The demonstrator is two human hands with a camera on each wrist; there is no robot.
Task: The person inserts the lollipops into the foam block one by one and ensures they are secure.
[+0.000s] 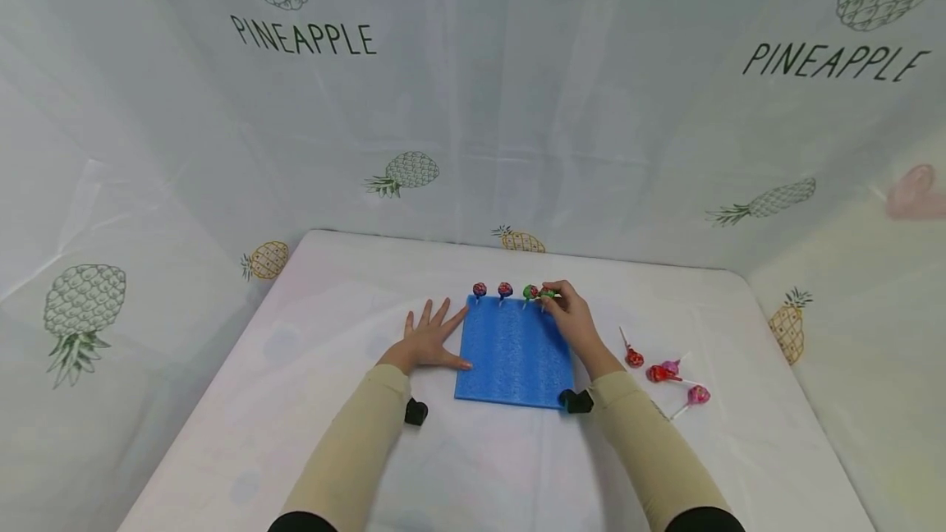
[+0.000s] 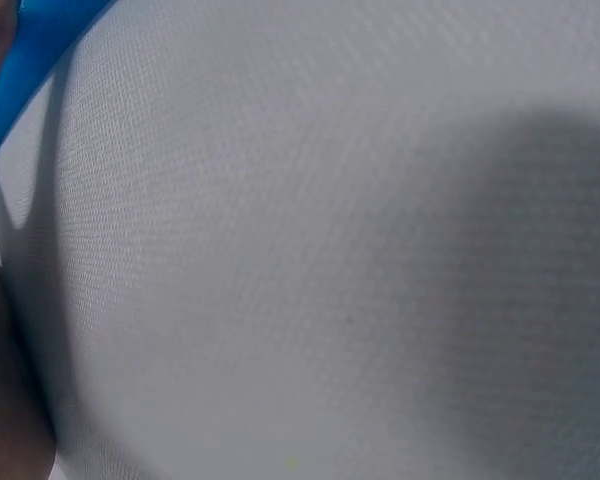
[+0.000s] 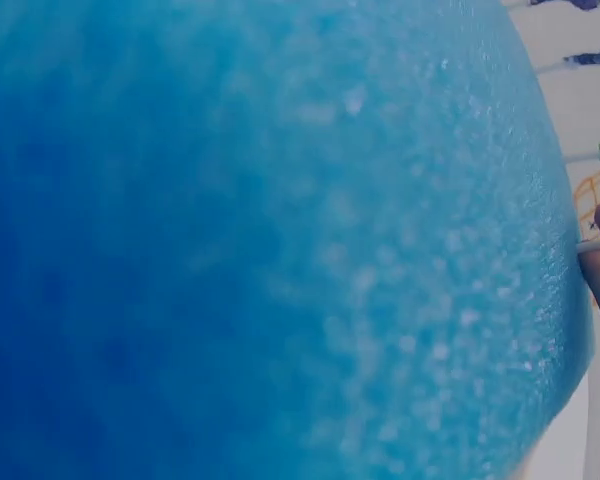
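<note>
A blue foam board (image 1: pixel 513 355) lies on the white table, with lollipops standing in a row along its far edge. Two of them, a red-and-blue lollipop (image 1: pixel 479 289) and another like it (image 1: pixel 505 289), are at the left; a green-and-red lollipop (image 1: pixel 530 291) follows. At the row's right end my right hand (image 1: pixel 578 327) pinches a green lollipop (image 1: pixel 548 293). Its white stick (image 3: pixel 598 243) meets the board's edge in the right wrist view. My left hand (image 1: pixel 427 345) is spread on the table, fingertips and thumb against the board's left side.
Several loose lollipops lie right of my right forearm, among them a red one (image 1: pixel 634 358) and a pink one (image 1: pixel 698 395). A black wrist camera (image 1: pixel 416 411) shows at the left sleeve, another (image 1: pixel 576 401) at the right. Pineapple-print sheeting (image 1: pixel 517 146) surrounds the table.
</note>
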